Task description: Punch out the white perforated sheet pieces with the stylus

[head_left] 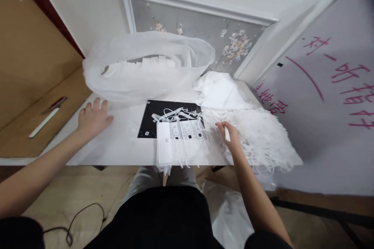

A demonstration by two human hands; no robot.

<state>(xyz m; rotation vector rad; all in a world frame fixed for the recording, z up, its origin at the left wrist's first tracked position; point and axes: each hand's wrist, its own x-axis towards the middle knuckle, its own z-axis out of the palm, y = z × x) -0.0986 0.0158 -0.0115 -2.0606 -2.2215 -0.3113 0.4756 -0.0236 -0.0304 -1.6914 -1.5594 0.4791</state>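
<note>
In the head view, our left hand, fingers apart and holding nothing, is over the left part of the bench. Our right hand grips a short white stick beside the heap of white strips. Between our hands, the white printed panels lie partly on a black mat, reaching the near edge; a translucent bag sits behind.
</note>
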